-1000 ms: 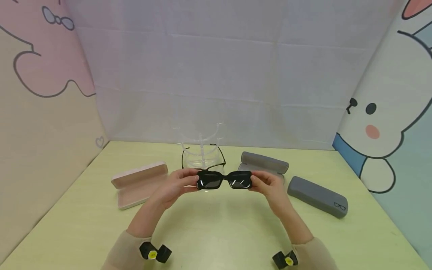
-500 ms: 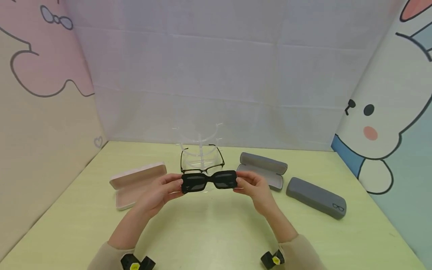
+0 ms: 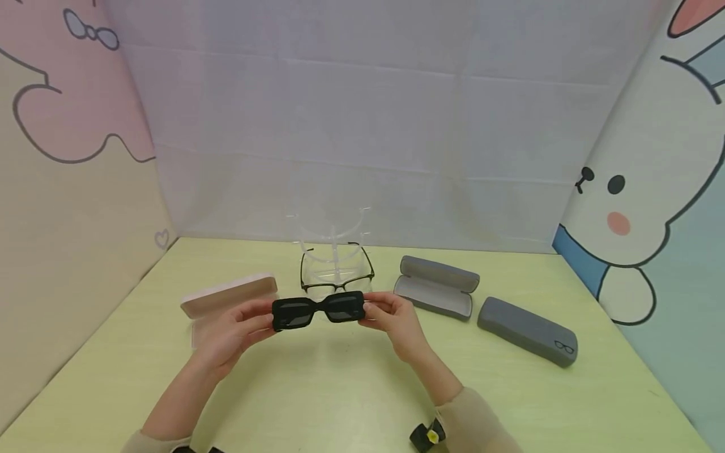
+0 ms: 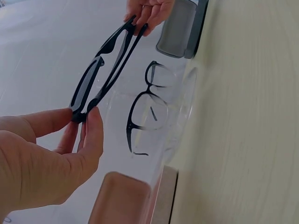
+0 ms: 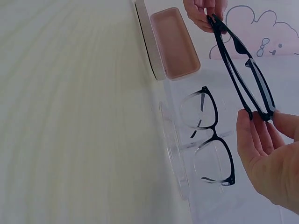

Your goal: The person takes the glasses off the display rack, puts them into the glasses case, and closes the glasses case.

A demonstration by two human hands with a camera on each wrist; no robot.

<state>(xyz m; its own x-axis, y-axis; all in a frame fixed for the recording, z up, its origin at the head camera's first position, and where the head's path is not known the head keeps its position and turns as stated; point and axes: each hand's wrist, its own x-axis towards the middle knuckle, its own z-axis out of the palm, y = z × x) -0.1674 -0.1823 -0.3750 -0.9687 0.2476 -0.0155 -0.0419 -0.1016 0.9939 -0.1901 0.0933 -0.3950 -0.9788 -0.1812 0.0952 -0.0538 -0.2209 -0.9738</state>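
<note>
Black rectangular sunglasses (image 3: pixel 318 311) are held up above the table, lenses facing me and temples folded behind. My left hand (image 3: pixel 235 333) pinches their left end between thumb and fingers, and my right hand (image 3: pixel 393 321) pinches the right end. In the left wrist view the sunglasses (image 4: pixel 103 70) slant between both hands. Just behind them, dark-framed eyeglasses (image 3: pixel 338 286) with clear lenses sit on a transparent display stand (image 3: pixel 335 251). The right wrist view shows these eyeglasses (image 5: pixel 215 133) below the held pair.
An open pink-lined case (image 3: pixel 229 296) lies at the left, partly behind my left hand. To the right are an open grey case (image 3: pixel 438 286) and a closed grey case (image 3: pixel 527 330) with a glasses print. A white cloth wall (image 3: pixel 362 126) rises behind the table (image 3: pixel 340 396).
Both hands have carried the sunglasses to the left, and the pair now tilts slightly, its left end lower. The eyeglasses on the stand and the right open case have come into fuller view.
</note>
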